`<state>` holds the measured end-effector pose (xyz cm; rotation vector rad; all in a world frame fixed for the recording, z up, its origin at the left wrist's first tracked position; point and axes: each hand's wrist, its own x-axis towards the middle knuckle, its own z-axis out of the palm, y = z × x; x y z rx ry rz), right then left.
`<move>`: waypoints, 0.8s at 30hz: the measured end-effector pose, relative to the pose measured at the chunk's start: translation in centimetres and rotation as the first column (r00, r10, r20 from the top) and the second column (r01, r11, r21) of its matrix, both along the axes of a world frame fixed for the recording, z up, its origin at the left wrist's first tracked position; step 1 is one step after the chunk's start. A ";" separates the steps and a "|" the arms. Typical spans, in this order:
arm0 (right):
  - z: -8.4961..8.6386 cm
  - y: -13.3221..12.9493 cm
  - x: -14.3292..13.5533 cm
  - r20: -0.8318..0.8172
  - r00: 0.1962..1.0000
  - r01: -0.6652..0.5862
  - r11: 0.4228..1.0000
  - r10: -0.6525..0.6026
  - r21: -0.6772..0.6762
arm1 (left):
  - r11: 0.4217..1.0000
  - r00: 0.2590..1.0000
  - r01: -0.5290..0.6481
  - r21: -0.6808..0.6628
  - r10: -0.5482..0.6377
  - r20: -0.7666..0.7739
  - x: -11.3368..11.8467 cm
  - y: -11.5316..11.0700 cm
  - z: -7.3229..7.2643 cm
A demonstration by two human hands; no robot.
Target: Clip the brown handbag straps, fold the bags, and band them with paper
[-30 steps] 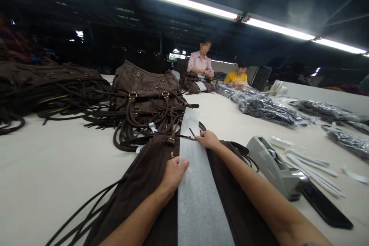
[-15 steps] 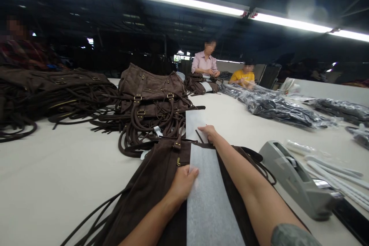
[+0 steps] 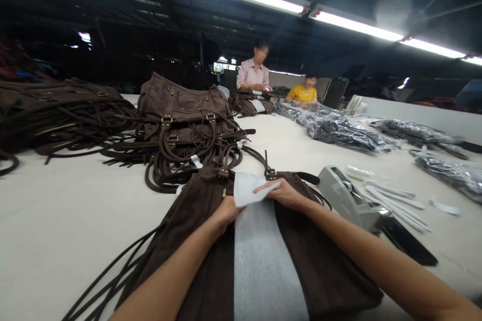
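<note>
A dark brown handbag (image 3: 211,266) lies flat before me, with a long white strip of thin sheet material (image 3: 267,261) running down its middle. The strip's far end is folded back toward me over the bag's top edge. My right hand (image 3: 288,195) is closed on this folded end, thumb on top. At the strip's left edge my left hand (image 3: 228,211) grips it, its fingertips partly hidden beneath the flap. Handles with brass buckles stick out past the top edge, and thin cords trail off to the left.
Brown bags are stacked ahead (image 3: 184,105) and at left (image 3: 56,105). A grey tape dispenser (image 3: 342,198) stands right, near white strips (image 3: 395,205) and a black phone-like slab (image 3: 408,241). Plastic-wrapped goods (image 3: 339,130) lie farther back, near two people.
My right hand has drawn the strip's far end back toward me, folding it over the bag's top edge. My left hand has moved up slightly to the fold. The view has turned right.
</note>
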<state>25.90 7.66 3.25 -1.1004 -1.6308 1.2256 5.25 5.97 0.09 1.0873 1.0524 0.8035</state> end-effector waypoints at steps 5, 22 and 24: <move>-2.6 -2.1 0.1 -0.032 0.999 0.000 0.994 0.003 0.105 | 1.000 0.999 -0.019 0.010 0.019 0.045 0.1 -0.7 0.8; -2.9 -3.1 1.0 0.247 0.969 -0.123 0.893 0.013 0.432 | 0.990 0.992 -0.086 -0.108 0.095 0.081 -0.5 -0.5 0.5; -3.0 -3.3 1.0 0.294 0.956 -0.146 0.874 0.004 0.463 | 0.989 0.989 -0.117 -0.089 0.124 0.076 -0.6 -0.4 0.4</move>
